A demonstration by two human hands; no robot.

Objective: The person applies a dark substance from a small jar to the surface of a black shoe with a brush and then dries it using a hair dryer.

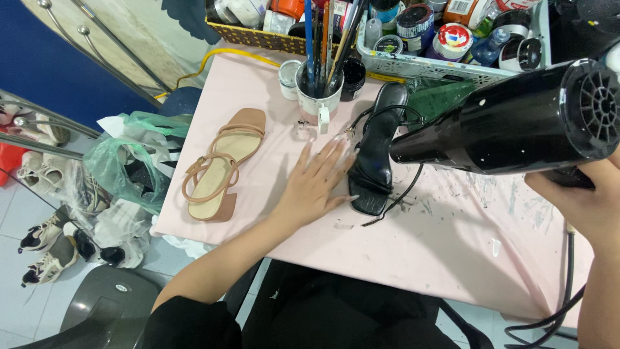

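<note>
A black strappy sandal [378,152] lies on the pink table [413,252], its square toe toward me. My left hand [314,184] rests flat on the table beside it, fingers spread, fingertips touching the sandal's left edge. My right hand [581,197] grips the handle of a black hair dryer [516,123], whose nozzle points at the sandal's strap area from the right. A tan strappy sandal [223,165] lies apart at the table's left.
A white cup of paint brushes [320,84] and small jars stand behind the sandals. Baskets of paint pots [445,39] line the back edge. Plastic bags [129,161] and sneakers [45,249] lie on the floor at left. The dryer's cord [549,317] hangs at right.
</note>
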